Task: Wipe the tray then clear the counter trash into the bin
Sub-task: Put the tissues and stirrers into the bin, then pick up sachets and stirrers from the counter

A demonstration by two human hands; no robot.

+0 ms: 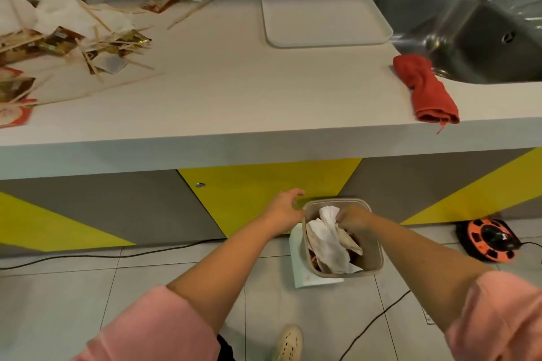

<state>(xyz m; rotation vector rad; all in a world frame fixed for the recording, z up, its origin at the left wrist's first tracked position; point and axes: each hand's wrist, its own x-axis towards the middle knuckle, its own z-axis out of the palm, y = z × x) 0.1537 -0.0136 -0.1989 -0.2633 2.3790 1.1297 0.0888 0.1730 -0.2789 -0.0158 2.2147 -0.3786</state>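
A beige bin (372, 255) stands on the floor below the counter, holding crumpled white paper (328, 240) and other scraps. My right hand (353, 218) is over the bin's mouth and pinches the top of that paper. My left hand (286, 206) hovers at the bin's left rim, fingers loosely curled and holding nothing. On the counter, a white tray (322, 29) lies near the sink. A red cloth (425, 91) lies bunched at the counter's front right. A heap of trash (73, 32), tissues, wooden sticks and wrappers, covers the counter's left end.
A steel sink (469, 32) with a tap is at the far right. An orange cable reel (488, 239) and black cords lie on the tiled floor. A white sheet (299, 275) lies beside the bin. My shoe (289, 343) is near the bottom edge.
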